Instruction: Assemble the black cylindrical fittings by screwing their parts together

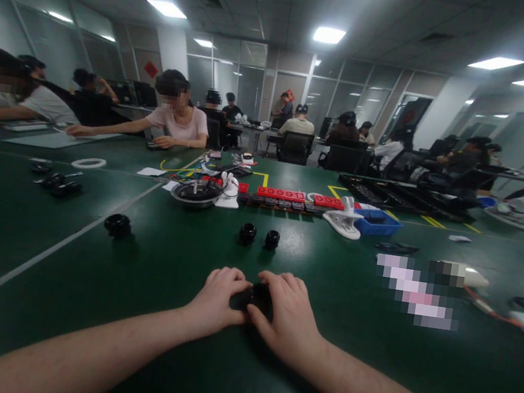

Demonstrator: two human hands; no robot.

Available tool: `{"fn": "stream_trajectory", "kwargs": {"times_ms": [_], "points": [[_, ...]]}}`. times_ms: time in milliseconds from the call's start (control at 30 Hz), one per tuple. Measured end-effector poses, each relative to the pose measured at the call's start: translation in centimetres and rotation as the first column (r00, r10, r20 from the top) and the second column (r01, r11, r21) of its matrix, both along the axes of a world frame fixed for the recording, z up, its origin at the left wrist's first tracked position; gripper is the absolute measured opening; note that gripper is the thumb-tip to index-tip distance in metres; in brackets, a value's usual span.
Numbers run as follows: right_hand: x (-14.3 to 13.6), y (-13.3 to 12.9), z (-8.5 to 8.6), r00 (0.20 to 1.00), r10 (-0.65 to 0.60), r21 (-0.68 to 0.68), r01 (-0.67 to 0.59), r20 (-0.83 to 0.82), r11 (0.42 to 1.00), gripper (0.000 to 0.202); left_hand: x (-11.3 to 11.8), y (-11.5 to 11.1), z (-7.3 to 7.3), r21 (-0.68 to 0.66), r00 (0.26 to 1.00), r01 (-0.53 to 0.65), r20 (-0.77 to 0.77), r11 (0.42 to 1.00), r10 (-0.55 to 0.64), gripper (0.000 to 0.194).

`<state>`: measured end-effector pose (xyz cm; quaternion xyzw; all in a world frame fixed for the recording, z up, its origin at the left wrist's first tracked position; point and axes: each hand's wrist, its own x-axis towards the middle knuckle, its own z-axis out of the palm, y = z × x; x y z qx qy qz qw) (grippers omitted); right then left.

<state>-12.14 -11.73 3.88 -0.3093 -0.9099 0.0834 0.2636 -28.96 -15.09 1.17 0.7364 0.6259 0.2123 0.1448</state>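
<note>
Both of my hands meet over the green tabletop around a small black round part, mostly hidden by my fingers. My left hand is closed on its left side, thumb below and fingers above. From the right, my right hand wraps over it with the thumb underneath. Just beyond my hands stand two black ribbed fittings, a larger one and a smaller one. Another black ribbed fitting lies farther left.
Across the table runs a row of red power sockets, with a dark bowl, a white clip stand and a blue bin nearby. Loose black parts lie at left. A person works opposite; cables trail at right.
</note>
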Motion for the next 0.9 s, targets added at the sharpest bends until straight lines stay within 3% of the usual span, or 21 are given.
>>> {"fn": "stream_trajectory", "kwargs": {"times_ms": [900], "points": [[-0.49,-0.31,-0.09,0.995,0.095,-0.016,-0.095,-0.013,0.995,0.037,-0.01,0.09,-0.44,0.026,1.0,0.0,-0.006,1.0,0.0,0.033]]}}
